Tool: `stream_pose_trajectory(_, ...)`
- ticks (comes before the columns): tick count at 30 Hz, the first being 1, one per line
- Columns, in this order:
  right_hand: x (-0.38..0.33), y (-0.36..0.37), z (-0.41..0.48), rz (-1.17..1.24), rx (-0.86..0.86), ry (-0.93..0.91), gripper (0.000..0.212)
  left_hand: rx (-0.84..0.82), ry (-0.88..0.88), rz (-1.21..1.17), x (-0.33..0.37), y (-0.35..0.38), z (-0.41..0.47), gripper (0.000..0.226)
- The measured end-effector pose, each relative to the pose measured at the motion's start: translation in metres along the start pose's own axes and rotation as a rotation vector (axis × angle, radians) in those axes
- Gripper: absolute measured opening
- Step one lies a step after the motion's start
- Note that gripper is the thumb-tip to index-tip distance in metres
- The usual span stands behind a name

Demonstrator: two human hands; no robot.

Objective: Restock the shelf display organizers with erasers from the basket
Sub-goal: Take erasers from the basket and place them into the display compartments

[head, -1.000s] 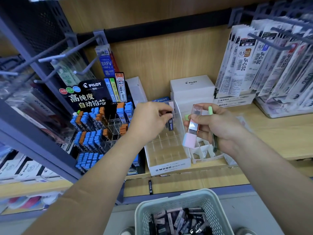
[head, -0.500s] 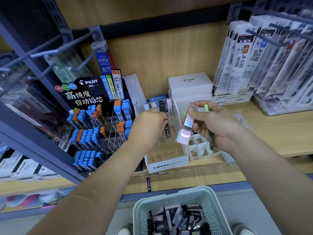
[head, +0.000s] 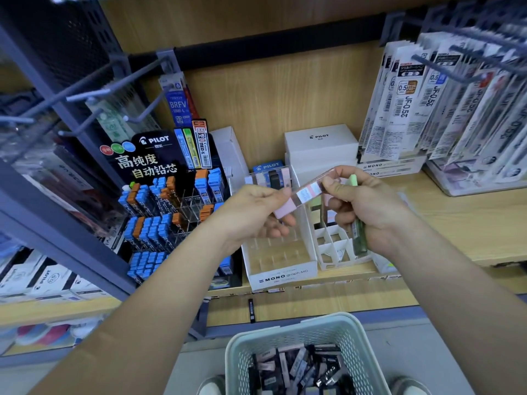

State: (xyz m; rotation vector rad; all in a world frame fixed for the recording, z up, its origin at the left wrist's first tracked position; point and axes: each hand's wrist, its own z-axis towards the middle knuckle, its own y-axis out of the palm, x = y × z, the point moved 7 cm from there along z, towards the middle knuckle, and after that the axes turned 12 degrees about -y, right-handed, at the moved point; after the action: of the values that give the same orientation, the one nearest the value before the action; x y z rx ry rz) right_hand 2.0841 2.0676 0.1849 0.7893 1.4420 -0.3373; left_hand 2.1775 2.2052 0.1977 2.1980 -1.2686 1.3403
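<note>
Left hand (head: pixel 256 212) has joined right hand (head: pixel 368 206), both hands pinching the pink eraser (head: pixel 305 195).

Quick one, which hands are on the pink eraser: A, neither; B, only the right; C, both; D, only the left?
C: the left hand pinches the lower end of the pink eraser while the right hand grips its upper, clear end.

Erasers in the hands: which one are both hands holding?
The pink eraser: the left hand pinches its lower end, the right hand its upper end. The green one sits in the right hand alone.
</note>
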Motion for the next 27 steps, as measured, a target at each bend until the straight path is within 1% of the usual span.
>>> stream_pose_trajectory(2,-0.001,0.004,-0.003,0.029,-0.041,0.055,0.004,0.036,0.04,-0.12,0.002,-0.009,0.002,0.022)
stream_pose_trajectory(4,-0.001,0.002,-0.006,0.01,-0.057,0.117,0.014,0.051,0.089,-0.159,0.006,-0.017,0.002,0.012)
stream_pose_trajectory(5,-0.002,0.0,-0.007,-0.036,-0.066,0.118,0.014,0.049,0.112,-0.161,0.009,-0.019,0.001,0.01)
stream_pose_trajectory(7,-0.001,-0.001,-0.006,-0.14,-0.107,0.085,0.005,0.063,0.149,-0.167,0.011,-0.021,-0.002,0.021)
stream_pose_trajectory(9,0.001,0.0,-0.006,-0.223,-0.146,0.054,0.011,0.071,0.184,-0.198,0.013,-0.023,-0.004,0.028)
stream_pose_trajectory(11,0.001,0.003,-0.006,-0.303,-0.19,0.026,0.016,0.058,0.217,-0.221,0.015,-0.022,-0.005,0.027)
stream_pose_trajectory(14,0.003,0.007,-0.009,-0.371,-0.226,0.015,0.016,0.059,0.28,-0.208,0.018,-0.022,-0.004,0.033)
stream_pose_trajectory(16,0.002,0.001,-0.008,-0.377,-0.173,0.037,0.009,0.103,0.324,-0.172,0.022,-0.022,-0.004,0.037)
stream_pose_trajectory(17,0.001,-0.006,-0.006,-0.352,-0.104,0.063,0.008,0.13,0.349,-0.157,0.025,-0.023,-0.005,0.037)
stream_pose_trajectory(19,-0.003,-0.027,-0.003,-0.254,0.061,0.136,0.013,0.163,0.387,-0.138,0.031,-0.021,-0.006,0.033)
stream_pose_trajectory(21,-0.007,-0.048,-0.002,-0.196,0.168,0.174,0.02,0.188,0.401,-0.095,0.037,-0.016,-0.005,0.028)
stream_pose_trajectory(24,-0.01,-0.069,-0.004,-0.251,0.207,0.181,0.027,0.291,0.399,0.093,0.044,-0.012,-0.003,0.025)
stream_pose_trajectory(25,-0.01,-0.073,-0.005,-0.268,0.211,0.183,0.025,0.336,0.401,0.164,0.047,-0.011,-0.002,0.026)
stream_pose_trajectory(27,-0.008,-0.076,-0.009,-0.273,0.197,0.198,0.013,0.406,0.411,0.278,0.053,-0.006,-0.002,0.027)
